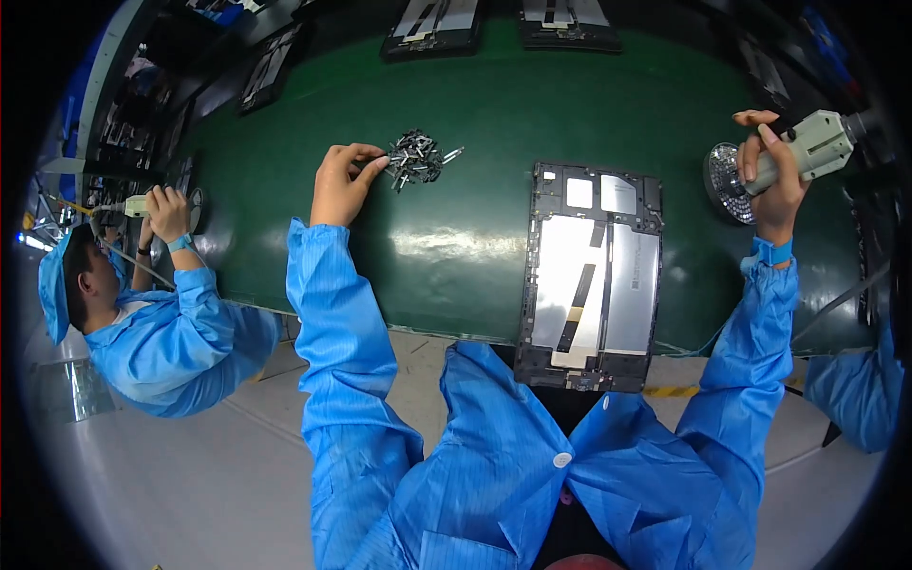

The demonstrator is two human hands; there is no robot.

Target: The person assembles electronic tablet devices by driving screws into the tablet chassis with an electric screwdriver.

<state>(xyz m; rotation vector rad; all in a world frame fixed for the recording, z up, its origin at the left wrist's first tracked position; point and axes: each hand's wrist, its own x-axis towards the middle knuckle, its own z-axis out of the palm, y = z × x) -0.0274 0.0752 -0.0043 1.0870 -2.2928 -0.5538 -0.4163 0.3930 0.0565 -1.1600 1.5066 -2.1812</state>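
the left hand (340, 185) has its fingertips (378, 163) pinched together at the near left edge of a small heap of dark metal parts (416, 158), thumb and forefinger closing on the outermost pieces; whether a single piece is actually caught between them is too small to tell. the heap lies on the green mat (475, 247), just ahead and to the right of those fingertips, with a few loose pieces straying off its right side. the right hand (771, 176) is wrapped in a closed grip around a pale grey-green electric screwdriver (807, 147), fingers curled over the body and thumb on top, the tool lying nearly level with its dark end toward the right rim of the view. just left of that hand, touching or nearly touching the knuckles, stands a round perforated screw tray (727, 180). between the two hands, nearer the person's body and well apart from the heap, an open tablet frame (591, 275) lies flat on the mat, its silver inner plates and a dark strip showing, its lower end reaching over the mat's near edge. both forearms wear blue coat sleeves (332, 304). more dark frames (432, 28) lie along the far edge of the mat. at the left a co-worker (161, 332) in the same blue coat and cap holds a similar screwdriver over another spot of the bench.
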